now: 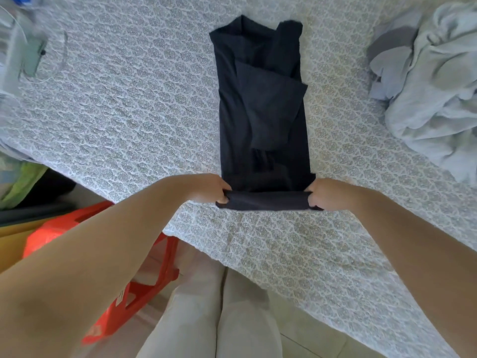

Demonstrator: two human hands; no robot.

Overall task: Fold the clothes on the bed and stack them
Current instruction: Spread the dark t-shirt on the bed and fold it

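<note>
Left hand (pixel 210 188) and right hand (pixel 322 193) each pinch a near corner of the dark shirt (pixel 260 104), hem rolled over. Shirt lies lengthwise on the bed (pixel 129 112), unfolded pale clothes (pixel 433 81) well right of it. Advice: lift both corners level, carry hem evenly toward the collar.

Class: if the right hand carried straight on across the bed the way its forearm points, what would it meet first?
The right hand points inward along the dark garment; it would likely meet the left hand gripping the opposite corner.

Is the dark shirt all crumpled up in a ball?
No, the dark shirt lies flat in a long strip on the bed, with both hands gripping its near end.
</note>
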